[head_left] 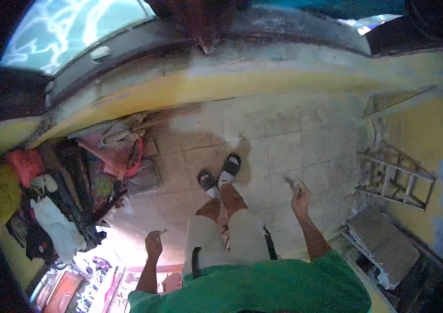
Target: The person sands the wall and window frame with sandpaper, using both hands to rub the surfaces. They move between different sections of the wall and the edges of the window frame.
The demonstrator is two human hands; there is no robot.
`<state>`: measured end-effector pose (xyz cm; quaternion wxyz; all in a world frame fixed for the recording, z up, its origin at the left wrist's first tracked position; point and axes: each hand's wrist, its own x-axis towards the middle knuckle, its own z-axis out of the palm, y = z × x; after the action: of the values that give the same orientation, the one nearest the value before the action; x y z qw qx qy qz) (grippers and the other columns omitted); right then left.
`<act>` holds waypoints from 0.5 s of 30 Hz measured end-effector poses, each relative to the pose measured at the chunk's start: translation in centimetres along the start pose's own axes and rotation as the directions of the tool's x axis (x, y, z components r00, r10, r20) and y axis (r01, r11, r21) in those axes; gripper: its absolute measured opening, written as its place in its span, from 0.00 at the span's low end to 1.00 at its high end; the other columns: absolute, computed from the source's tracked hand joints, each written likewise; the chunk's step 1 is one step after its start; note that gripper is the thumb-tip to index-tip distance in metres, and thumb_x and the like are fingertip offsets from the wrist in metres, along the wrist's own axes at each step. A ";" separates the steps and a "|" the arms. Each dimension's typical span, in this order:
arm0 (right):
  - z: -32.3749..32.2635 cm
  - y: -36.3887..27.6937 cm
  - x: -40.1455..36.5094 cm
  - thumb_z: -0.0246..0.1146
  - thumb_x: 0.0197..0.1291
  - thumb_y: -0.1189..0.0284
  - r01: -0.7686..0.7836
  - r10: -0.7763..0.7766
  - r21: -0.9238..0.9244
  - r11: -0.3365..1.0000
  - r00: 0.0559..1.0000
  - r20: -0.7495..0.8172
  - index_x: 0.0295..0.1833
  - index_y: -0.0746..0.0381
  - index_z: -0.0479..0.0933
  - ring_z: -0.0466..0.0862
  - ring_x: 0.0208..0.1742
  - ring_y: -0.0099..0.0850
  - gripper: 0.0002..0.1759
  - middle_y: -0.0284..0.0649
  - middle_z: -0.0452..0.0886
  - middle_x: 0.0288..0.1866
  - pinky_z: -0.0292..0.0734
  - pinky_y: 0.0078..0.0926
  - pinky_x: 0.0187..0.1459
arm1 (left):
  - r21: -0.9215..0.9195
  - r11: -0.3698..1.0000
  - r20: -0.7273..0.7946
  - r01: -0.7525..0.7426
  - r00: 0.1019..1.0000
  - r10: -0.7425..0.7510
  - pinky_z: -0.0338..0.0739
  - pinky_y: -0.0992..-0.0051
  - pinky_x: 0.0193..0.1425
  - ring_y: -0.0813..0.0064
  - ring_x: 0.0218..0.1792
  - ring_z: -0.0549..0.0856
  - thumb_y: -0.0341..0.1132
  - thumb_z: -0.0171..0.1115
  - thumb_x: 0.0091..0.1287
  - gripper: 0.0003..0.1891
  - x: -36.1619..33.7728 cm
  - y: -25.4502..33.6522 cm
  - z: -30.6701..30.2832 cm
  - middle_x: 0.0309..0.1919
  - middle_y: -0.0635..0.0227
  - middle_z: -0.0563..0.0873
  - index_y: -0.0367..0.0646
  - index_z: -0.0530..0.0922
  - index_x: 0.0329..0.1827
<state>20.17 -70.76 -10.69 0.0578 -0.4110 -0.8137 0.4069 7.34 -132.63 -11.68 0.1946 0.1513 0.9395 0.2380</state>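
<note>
Over the tiled floor (242,120), my left hand (153,243) is closed on a small thin item that sticks out past the fingertips and is too small to name. My right hand (300,198) is raised on the other side of my legs, its fingers closed round a small greyish object that I cannot make out. The two hands are far apart. Between them show my light shorts (208,240) and my feet in dark sandals (231,165).
Clothes and bags (57,224) are heaped at the left, beside a pink bag (107,154). A small ladder-like frame (398,182) leans at the right, above a grey boxy object (383,245). A yellow wall (179,91) runs ahead.
</note>
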 end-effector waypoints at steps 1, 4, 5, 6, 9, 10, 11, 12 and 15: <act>-0.3 -0.5 0.3 0.56 0.69 0.72 -0.002 0.007 -0.139 0.990 0.999 0.039 0.54 0.70 0.76 0.84 0.42 0.43 0.15 0.56 0.82 0.46 0.79 0.39 0.42 | -0.040 0.992 0.014 0.124 0.992 -0.123 0.80 0.59 0.49 0.51 0.41 0.85 0.29 0.56 0.67 0.08 0.2 0.6 -0.5 0.38 0.51 0.86 0.35 0.83 0.40; -0.6 -3.7 3.4 0.56 0.69 0.71 0.190 -0.202 -0.119 0.975 0.974 -0.100 0.51 0.70 0.78 0.81 0.37 0.47 0.14 0.57 0.81 0.40 0.74 0.45 0.39 | -0.067 0.994 -0.034 0.091 0.995 -0.093 0.80 0.59 0.50 0.50 0.42 0.85 0.33 0.57 0.67 0.10 0.7 -0.6 -2.3 0.38 0.50 0.86 0.35 0.83 0.41; -0.8 -6.0 4.8 0.56 0.69 0.71 0.207 -0.220 -0.115 0.972 0.968 -0.119 0.51 0.70 0.78 0.81 0.37 0.47 0.14 0.57 0.81 0.40 0.74 0.45 0.39 | -0.072 0.986 -0.061 0.150 0.986 -0.154 0.79 0.58 0.50 0.50 0.42 0.85 0.33 0.56 0.67 0.10 0.7 -0.9 -2.6 0.39 0.50 0.86 0.35 0.83 0.41; -1.2 -9.0 5.8 0.55 0.70 0.70 0.097 -0.136 -0.226 0.969 0.976 -0.167 0.51 0.70 0.78 0.81 0.38 0.50 0.14 0.57 0.80 0.39 0.74 0.46 0.40 | -0.080 0.974 -0.079 0.211 0.973 -0.217 0.79 0.58 0.50 0.50 0.43 0.85 0.33 0.56 0.67 0.11 0.4 -1.3 -2.8 0.39 0.50 0.86 0.35 0.83 0.42; -1.8 -13.7 8.5 0.55 0.70 0.68 0.021 -0.067 -0.236 0.971 0.980 -0.186 0.50 0.70 0.78 0.81 0.41 0.54 0.16 0.59 0.81 0.39 0.73 0.49 0.43 | -0.178 0.953 -0.121 0.244 0.956 -0.268 0.78 0.57 0.49 0.50 0.44 0.84 0.32 0.56 0.67 0.10 -0.7 -1.4 -4.0 0.41 0.50 0.85 0.36 0.83 0.41; -2.5 -14.4 8.1 0.54 0.70 0.67 0.053 -0.076 -0.150 0.987 0.986 -0.149 0.50 0.70 0.78 0.81 0.44 0.57 0.16 0.60 0.81 0.41 0.73 0.50 0.45 | -0.227 0.925 -0.085 0.304 0.940 -0.330 0.77 0.57 0.50 0.51 0.46 0.84 0.32 0.56 0.67 0.10 -1.4 -0.8 -4.5 0.42 0.50 0.85 0.37 0.82 0.42; -2.7 -15.2 6.7 0.54 0.70 0.67 0.047 -0.071 -0.152 0.987 0.985 -0.159 0.50 0.70 0.78 0.81 0.44 0.57 0.16 0.60 0.81 0.41 0.73 0.50 0.45 | 0.015 0.983 -0.091 0.182 0.980 -0.180 0.77 0.56 0.51 0.52 0.47 0.83 0.31 0.56 0.66 0.10 -3.6 -2.3 -3.2 0.44 0.51 0.85 0.37 0.82 0.44; -2.9 -16.6 6.1 0.56 0.69 0.68 0.245 -0.279 -0.195 0.950 0.944 -0.176 0.51 0.69 0.77 0.81 0.42 0.57 0.15 0.59 0.82 0.39 0.74 0.50 0.44 | 0.249 0.968 -0.073 0.044 0.997 -0.026 0.76 0.55 0.51 0.52 0.49 0.83 0.31 0.55 0.66 0.10 -5.2 -4.0 -1.3 0.46 0.51 0.85 0.38 0.82 0.45; -4.7 -16.3 4.5 0.57 0.68 0.69 0.302 -0.354 -0.345 0.889 0.930 -0.098 0.52 0.69 0.78 0.81 0.44 0.58 0.15 0.59 0.82 0.41 0.74 0.51 0.46 | 0.144 0.990 -0.039 0.000 0.999 0.005 0.76 0.55 0.49 0.52 0.46 0.83 0.35 0.56 0.68 0.11 -8.4 -4.8 0.0 0.42 0.55 0.85 0.40 0.83 0.45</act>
<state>9.12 -70.01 2.91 0.1221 -0.3021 -0.9199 0.2181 13.79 -139.78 -11.64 0.1643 0.1614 0.9576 0.1729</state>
